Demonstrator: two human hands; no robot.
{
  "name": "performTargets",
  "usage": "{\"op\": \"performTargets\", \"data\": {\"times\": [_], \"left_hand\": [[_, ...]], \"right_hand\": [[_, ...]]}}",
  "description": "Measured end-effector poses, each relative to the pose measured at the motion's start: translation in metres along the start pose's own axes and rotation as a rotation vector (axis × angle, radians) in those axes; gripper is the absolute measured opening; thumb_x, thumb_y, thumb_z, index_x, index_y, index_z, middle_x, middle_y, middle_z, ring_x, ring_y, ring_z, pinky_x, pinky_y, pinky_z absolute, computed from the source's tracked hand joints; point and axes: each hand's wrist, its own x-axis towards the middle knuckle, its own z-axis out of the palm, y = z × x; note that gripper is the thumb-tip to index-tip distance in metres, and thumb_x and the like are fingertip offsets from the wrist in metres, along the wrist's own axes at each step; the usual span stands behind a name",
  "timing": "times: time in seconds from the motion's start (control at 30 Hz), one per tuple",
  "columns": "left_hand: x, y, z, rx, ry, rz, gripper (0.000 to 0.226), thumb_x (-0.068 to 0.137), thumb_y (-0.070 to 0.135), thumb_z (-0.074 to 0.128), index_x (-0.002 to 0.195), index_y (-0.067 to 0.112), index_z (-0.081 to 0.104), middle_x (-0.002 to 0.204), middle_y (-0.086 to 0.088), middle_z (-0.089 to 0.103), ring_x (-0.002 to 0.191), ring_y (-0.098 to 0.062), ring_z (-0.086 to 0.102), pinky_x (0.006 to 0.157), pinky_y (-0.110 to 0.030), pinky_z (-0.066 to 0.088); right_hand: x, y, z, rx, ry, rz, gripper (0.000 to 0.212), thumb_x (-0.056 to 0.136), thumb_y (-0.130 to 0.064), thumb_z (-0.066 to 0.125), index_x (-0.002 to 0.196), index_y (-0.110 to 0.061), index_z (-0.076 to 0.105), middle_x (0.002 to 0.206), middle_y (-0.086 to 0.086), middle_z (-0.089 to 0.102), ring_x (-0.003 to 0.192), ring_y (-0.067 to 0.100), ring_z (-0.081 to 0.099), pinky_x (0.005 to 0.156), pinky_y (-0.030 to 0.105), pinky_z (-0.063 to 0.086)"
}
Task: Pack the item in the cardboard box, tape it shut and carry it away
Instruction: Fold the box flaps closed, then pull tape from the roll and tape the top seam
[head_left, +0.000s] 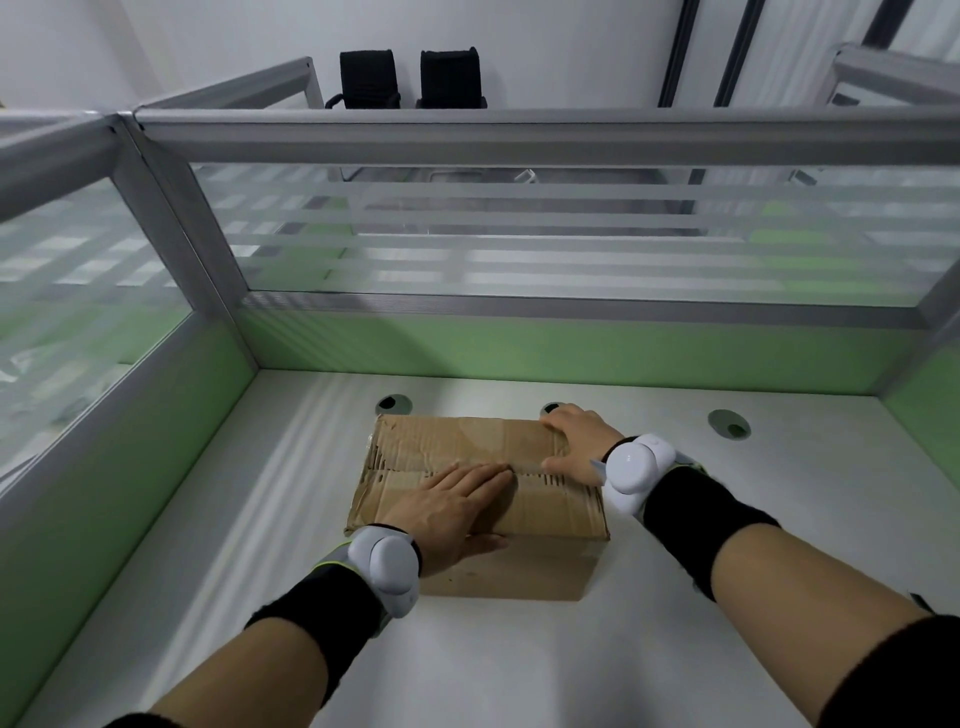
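The cardboard box (467, 457) hides its contents under closed flaps, and both forearms run off the bottom edge.

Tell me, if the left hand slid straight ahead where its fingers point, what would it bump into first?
The left hand lies flat on the closed brown cardboard box, fingers pointing right along the top seam. Sliding on, it would probably meet the right hand first, which rests on the box's right end.
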Motion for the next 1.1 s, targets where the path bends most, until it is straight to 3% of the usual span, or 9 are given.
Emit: {"op": "performTargets", "data": {"times": [0.17, 0.47, 0.7, 0.93, 1.1], "left_hand": [[0.0, -0.001, -0.001, -0.028, 0.006, -0.011, 0.082, 0.081, 0.071, 0.033, 0.146, 0.031, 0.003, 0.156, 0.009, 0.013, 0.143, -0.012, 0.013, 0.112, -0.024, -0.005], [0.004, 0.001, -0.003, -0.098, 0.065, -0.05, 0.081, 0.077, 0.076, 0.011, 0.145, 0.032, 0.011, 0.154, 0.009, 0.02, 0.141, -0.012, 0.02, 0.113, -0.025, -0.002], [0.023, 0.012, -0.026, -0.136, 0.089, -0.036, 0.058, 0.089, 0.058, 0.033, 0.141, 0.032, 0.024, 0.151, 0.008, 0.028, 0.138, -0.014, 0.025, 0.114, -0.027, 0.007], [0.07, 0.049, -0.039, -0.093, 0.112, 0.036, 0.05, 0.091, 0.044, 0.042, 0.138, 0.026, 0.035, 0.145, 0.007, 0.037, 0.134, -0.016, 0.031, 0.114, -0.029, 0.015], [0.106, 0.089, -0.042, -0.118, 0.121, 0.105, 0.052, 0.09, 0.043, 0.048, 0.137, 0.025, 0.037, 0.142, 0.005, 0.04, 0.132, -0.017, 0.032, 0.107, -0.028, 0.024]], "right_hand": [[-0.002, -0.001, -0.003, 0.033, -0.012, 0.004, 0.063, 0.086, -0.029, 0.06, 0.141, -0.011, 0.035, 0.148, 0.008, 0.034, 0.134, 0.026, 0.035, 0.109, 0.032, 0.031], [-0.01, -0.004, -0.007, 0.059, 0.02, 0.0, 0.055, 0.087, -0.023, 0.059, 0.137, -0.011, 0.041, 0.143, 0.009, 0.039, 0.131, 0.026, 0.04, 0.106, 0.03, 0.033], [-0.026, 0.007, -0.014, 0.075, 0.074, 0.055, 0.047, 0.089, -0.022, 0.056, 0.133, -0.007, 0.046, 0.143, 0.013, 0.04, 0.127, 0.032, 0.045, 0.105, 0.035, 0.038], [-0.054, 0.049, -0.022, 0.136, 0.14, 0.138, 0.055, 0.092, -0.023, 0.053, 0.143, -0.012, 0.036, 0.15, 0.007, 0.033, 0.137, 0.025, 0.036, 0.111, 0.03, 0.029], [-0.082, 0.088, -0.018, 0.212, 0.172, 0.252, 0.052, 0.091, -0.021, 0.053, 0.141, -0.013, 0.039, 0.148, 0.007, 0.037, 0.134, 0.024, 0.039, 0.11, 0.03, 0.031]]}}
